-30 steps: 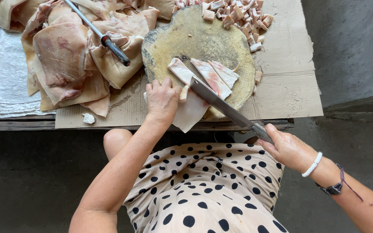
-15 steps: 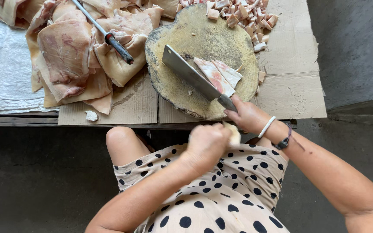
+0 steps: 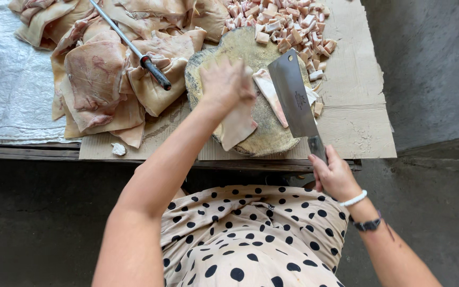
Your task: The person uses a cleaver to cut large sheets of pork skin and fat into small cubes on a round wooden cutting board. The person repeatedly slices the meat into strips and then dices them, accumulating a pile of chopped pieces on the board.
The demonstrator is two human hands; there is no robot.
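Moved since earlier: both hands came up from my lap edge; left hand now lies on the block, and the blade has swung from slanting across it to standing along its right side.
Cardboard sheet (image 3: 357, 122): one, under everything.
Skin slabs (image 3: 96, 79): one heap at left, too overlapped to count.
Chopping block (image 3: 224, 53): one, round.
Cleaver (image 3: 293, 95): one, blade flat over the block.
Left hand (image 3: 225, 85): fingers pressed down on one slab (image 3: 237, 127) overhanging the block's near edge.
Right hand (image 3: 334, 175): fingers wrapped round the cleaver handle.
Sharpening steel (image 3: 134, 50): one, lying on the heap.
Strip (image 3: 269, 95): one, beside the blade.
Diced pieces (image 3: 288, 24): many, uncounted.
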